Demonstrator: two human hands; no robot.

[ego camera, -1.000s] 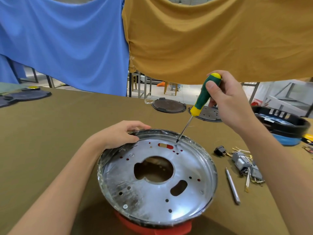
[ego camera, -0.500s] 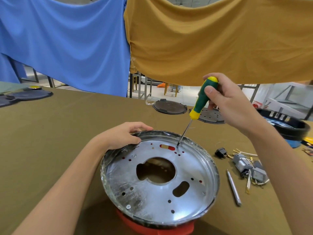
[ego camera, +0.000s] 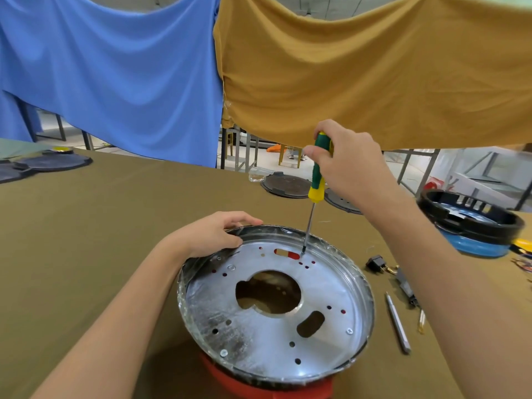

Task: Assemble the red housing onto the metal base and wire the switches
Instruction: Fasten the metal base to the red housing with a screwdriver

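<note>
— Metal base [ego camera: 276, 306] sits where?
— On the red housing [ego camera: 267, 388], on the table [ego camera: 86, 226]. Left hand [ego camera: 213, 234] fingers curl over its rim; right hand [ego camera: 348, 162] clamps the screwdriver [ego camera: 316, 180], tip on the base.

An olive-brown cloth covered the table [ego camera: 100, 226]; on it lay the red housing [ego camera: 267, 390] under the metal base [ego camera: 259, 335], a grey pen-like tool [ego camera: 398, 323], a black switch [ego camera: 375, 263] and dark round discs [ego camera: 288, 185]
</note>
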